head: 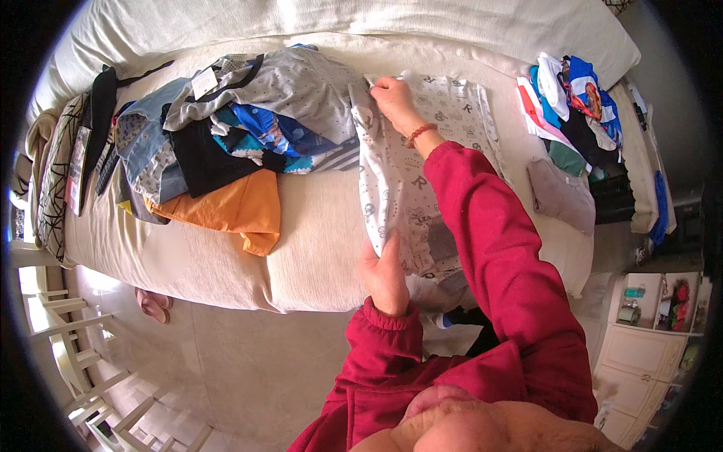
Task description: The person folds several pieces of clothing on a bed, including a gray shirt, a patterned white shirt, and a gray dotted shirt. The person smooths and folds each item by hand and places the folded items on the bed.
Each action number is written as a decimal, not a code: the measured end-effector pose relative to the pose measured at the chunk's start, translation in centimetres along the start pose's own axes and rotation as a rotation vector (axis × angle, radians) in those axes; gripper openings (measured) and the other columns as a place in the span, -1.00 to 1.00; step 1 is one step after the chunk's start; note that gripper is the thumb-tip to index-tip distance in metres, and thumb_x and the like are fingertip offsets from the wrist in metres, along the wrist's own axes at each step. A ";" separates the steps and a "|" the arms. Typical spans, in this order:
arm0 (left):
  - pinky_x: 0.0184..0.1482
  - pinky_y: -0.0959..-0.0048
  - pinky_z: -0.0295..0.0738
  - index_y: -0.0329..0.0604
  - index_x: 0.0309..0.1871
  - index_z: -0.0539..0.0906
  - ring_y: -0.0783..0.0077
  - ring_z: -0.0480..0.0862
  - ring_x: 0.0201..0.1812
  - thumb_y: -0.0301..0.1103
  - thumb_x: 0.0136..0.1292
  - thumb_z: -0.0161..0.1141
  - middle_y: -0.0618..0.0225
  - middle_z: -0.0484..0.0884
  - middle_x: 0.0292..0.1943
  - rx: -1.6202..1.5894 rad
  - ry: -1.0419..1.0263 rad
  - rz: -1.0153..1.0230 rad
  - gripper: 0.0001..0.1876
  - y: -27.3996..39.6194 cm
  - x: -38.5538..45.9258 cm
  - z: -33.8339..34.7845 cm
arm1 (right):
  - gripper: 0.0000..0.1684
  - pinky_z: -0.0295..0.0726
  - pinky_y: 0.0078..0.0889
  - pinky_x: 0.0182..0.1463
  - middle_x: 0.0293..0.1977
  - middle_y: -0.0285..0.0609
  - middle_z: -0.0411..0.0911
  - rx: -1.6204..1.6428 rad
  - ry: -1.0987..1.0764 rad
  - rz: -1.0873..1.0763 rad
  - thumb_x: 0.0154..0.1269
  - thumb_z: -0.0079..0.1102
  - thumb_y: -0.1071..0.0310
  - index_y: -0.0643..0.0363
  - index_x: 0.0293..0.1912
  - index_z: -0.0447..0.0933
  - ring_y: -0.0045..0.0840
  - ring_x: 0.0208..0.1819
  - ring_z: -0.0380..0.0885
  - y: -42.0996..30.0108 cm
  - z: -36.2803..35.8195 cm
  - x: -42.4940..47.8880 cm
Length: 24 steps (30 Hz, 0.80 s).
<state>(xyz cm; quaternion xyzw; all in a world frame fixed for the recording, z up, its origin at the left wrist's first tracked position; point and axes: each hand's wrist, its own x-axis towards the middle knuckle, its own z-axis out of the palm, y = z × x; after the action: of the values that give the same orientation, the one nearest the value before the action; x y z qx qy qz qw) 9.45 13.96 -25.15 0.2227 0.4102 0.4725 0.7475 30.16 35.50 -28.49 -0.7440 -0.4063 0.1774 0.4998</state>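
Observation:
A white printed garment [438, 141] with small grey figures and letters lies spread on the cream-covered sofa [316, 243]. My right hand [398, 101], a red bracelet at its wrist, pinches the garment's left edge near the sofa back. Closer to my body, my left hand [386, 277] grips the same edge at its lower end. Between my hands this side strip is lifted and folded over, showing its paler face. My right sleeve covers part of the garment's right side. A grey patch of cloth shows at its lower end.
A loose heap of clothes, with a grey dotted garment [310, 85] and orange cloth [226, 203], lies left. Several coloured garments [587, 107] and a folded mauve cloth [562, 189] lie right. Pink slippers [152, 305] and white chairs [79, 350] stand lower left; a cabinet [641, 356], lower right.

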 end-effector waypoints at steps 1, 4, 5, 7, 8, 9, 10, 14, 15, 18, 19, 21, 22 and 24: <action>-0.13 0.59 0.39 -0.35 0.01 0.55 0.59 0.51 -0.20 -0.47 0.26 0.10 0.41 0.59 -0.20 -0.006 0.005 0.004 -0.73 0.0 0.0 0.0 | -0.82 0.50 -0.28 -0.23 -0.44 0.01 0.60 0.028 -0.005 0.030 0.00 0.14 0.39 0.28 -0.37 0.59 -0.24 -0.39 0.57 0.2 -0.1 0.1; -0.08 0.57 0.40 -0.35 0.07 0.51 0.56 0.52 -0.15 -0.47 0.25 0.10 0.36 0.59 -0.14 0.014 -0.006 -0.015 -0.68 0.6 -0.2 0.3 | -0.80 0.50 -0.29 -0.23 -0.45 0.02 0.60 0.032 -0.019 0.109 -0.01 0.15 0.37 0.29 -0.37 0.59 -0.26 -0.37 0.58 1.1 -0.2 0.6; -0.07 0.56 0.39 -0.34 0.10 0.48 0.55 0.52 -0.13 -0.47 0.25 0.10 0.35 0.58 -0.11 0.020 -0.009 -0.007 -0.66 0.6 -0.1 0.3 | -0.79 0.50 -0.30 -0.23 -0.44 0.02 0.60 -0.025 -0.021 0.101 -0.01 0.15 0.36 0.30 -0.36 0.59 -0.26 -0.36 0.58 1.3 -0.1 0.9; -0.04 0.53 0.39 -0.33 0.15 0.44 0.52 0.51 -0.09 -0.46 0.25 0.10 0.32 0.55 -0.05 0.034 -0.012 -0.003 -0.61 0.1 0.0 0.2 | -0.77 0.50 -0.31 -0.23 -0.43 0.03 0.61 -0.142 -0.026 0.095 -0.01 0.14 0.34 0.30 -0.36 0.60 -0.25 -0.34 0.59 1.8 -0.2 1.1; -0.01 0.52 0.38 -0.32 0.17 0.41 0.51 0.50 -0.06 -0.47 0.25 0.09 0.31 0.53 -0.02 0.027 -0.030 0.011 -0.60 -0.1 0.1 0.3 | -0.76 0.51 -0.30 -0.22 -0.42 0.04 0.61 -0.152 -0.040 0.078 0.00 0.14 0.34 0.30 -0.36 0.60 -0.24 -0.32 0.59 2.0 -0.4 1.3; 0.02 0.51 0.37 -0.30 0.18 0.39 0.50 0.49 -0.04 -0.48 0.25 0.08 0.30 0.51 0.01 0.021 -0.044 0.030 -0.59 -0.2 0.4 0.4 | -0.76 0.51 -0.30 -0.21 -0.40 0.05 0.61 -0.157 -0.058 0.057 0.00 0.14 0.33 0.30 -0.35 0.60 -0.22 -0.31 0.60 1.7 -0.5 1.3; 0.05 0.50 0.36 -0.29 0.20 0.36 0.49 0.48 -0.01 -0.48 0.25 0.07 0.29 0.49 0.04 0.014 -0.059 0.048 -0.58 -0.3 0.5 0.4 | -0.75 0.51 -0.29 -0.20 -0.38 0.06 0.61 -0.163 -0.075 0.037 0.00 0.13 0.32 0.29 -0.35 0.60 -0.20 -0.29 0.60 1.6 -0.6 1.1; 0.08 0.47 0.35 -0.32 0.20 0.37 0.44 0.49 0.01 -0.43 0.26 0.09 0.25 0.51 0.04 0.002 -0.032 0.105 -0.56 -0.5 0.6 0.4 | -0.71 0.53 -0.26 -0.17 -0.34 0.04 0.61 -0.207 -0.121 -0.052 0.03 0.12 0.29 0.27 -0.26 0.59 -0.21 -0.27 0.59 0.3 -2.2 -0.3; 0.09 0.46 0.34 -0.32 0.21 0.37 0.43 0.49 0.02 -0.42 0.26 0.10 0.24 0.51 0.05 0.023 -0.030 0.126 -0.55 -0.6 0.7 0.3 | -0.71 0.52 -0.27 -0.19 -0.36 0.02 0.61 -0.241 -0.083 -0.081 0.04 0.11 0.30 0.27 -0.26 0.58 -0.22 -0.28 0.59 0.1 -2.7 -0.7; 0.11 0.45 0.33 -0.33 0.22 0.36 0.41 0.48 0.03 -0.42 0.26 0.09 0.24 0.50 0.07 0.079 -0.032 0.186 -0.54 -0.9 0.9 0.4 | -0.73 0.52 -0.31 -0.23 -0.42 -0.03 0.59 -0.270 -0.080 -0.111 0.08 0.09 0.29 0.30 -0.30 0.55 -0.28 -0.34 0.57 -0.9 -4.7 -2.7; 0.11 0.44 0.33 -0.33 0.22 0.35 0.40 0.48 0.04 -0.42 0.26 0.09 0.24 0.49 0.07 0.099 -0.024 0.209 -0.54 -0.9 1.0 0.3 | -0.73 0.52 -0.32 -0.25 -0.45 -0.05 0.58 -0.229 -0.159 -0.081 0.10 0.10 0.27 0.31 -0.32 0.54 -0.32 -0.37 0.56 -1.9 -5.3 -3.9; 0.11 0.46 0.33 -0.31 0.22 0.35 0.42 0.48 0.04 -0.47 0.22 0.11 0.24 0.49 0.08 0.124 -0.037 0.232 -0.53 -1.1 1.2 0.2 | -0.70 0.52 -0.33 -0.27 -0.50 -0.11 0.56 -0.118 -0.339 0.008 0.13 0.12 0.22 0.33 -0.35 0.52 -0.38 -0.41 0.54 -3.1 -6.0 -6.2; 0.11 0.48 0.33 -0.29 0.23 0.35 0.43 0.48 0.04 -0.51 0.20 0.10 0.26 0.49 0.07 0.163 -0.038 0.241 -0.52 -1.5 1.4 0.1 | -0.67 0.51 -0.33 -0.27 -0.51 -0.13 0.55 -0.048 -0.440 0.068 0.15 0.14 0.19 0.33 -0.36 0.52 -0.41 -0.42 0.53 -3.5 -6.3 -7.1; 0.06 0.50 0.38 -0.26 0.23 0.34 0.44 0.52 -0.02 -0.58 0.15 0.14 0.30 0.53 0.01 0.262 -0.022 0.317 -0.48 -2.2 2.0 0.0 | -0.55 0.50 -0.33 -0.33 -0.54 -0.23 0.51 0.099 -0.601 0.149 0.14 0.22 0.06 0.35 -0.33 0.53 -0.50 -0.46 0.48 -4.3 -6.7 -8.9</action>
<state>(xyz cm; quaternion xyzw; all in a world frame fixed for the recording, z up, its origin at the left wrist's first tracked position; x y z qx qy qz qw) 11.09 14.75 -27.56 0.3850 0.4198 0.5243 0.6330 27.37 25.23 -23.02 -0.6607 -0.4711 0.4454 0.3785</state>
